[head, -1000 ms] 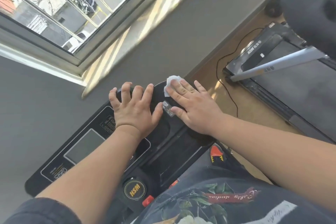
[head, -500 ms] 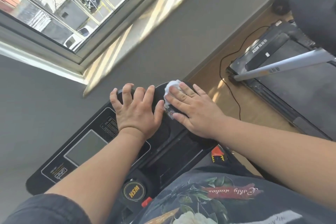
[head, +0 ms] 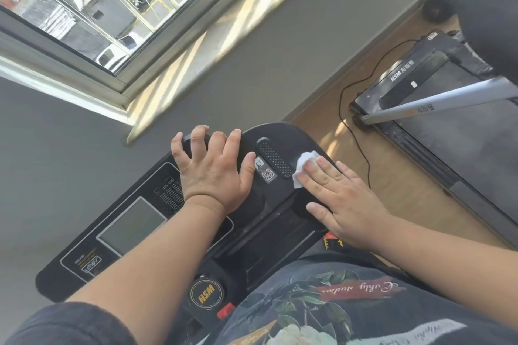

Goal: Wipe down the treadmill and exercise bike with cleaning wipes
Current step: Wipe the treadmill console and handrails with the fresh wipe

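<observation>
Here the right hand (head: 343, 199) presses a white wipe (head: 304, 166) flat-fingered onto the treadmill console (head: 283, 134). The left hand (head: 213, 171) rests spread on it, fingertips curled over its far edge.

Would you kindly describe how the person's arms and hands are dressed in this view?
Both forearms are bare to the wrist; the left hand and right hand wear no gloves, rings, watch or bracelet that shows. A dark short sleeve covers the left upper arm, part of a dark shirt with a floral print and a red script banner.
</observation>
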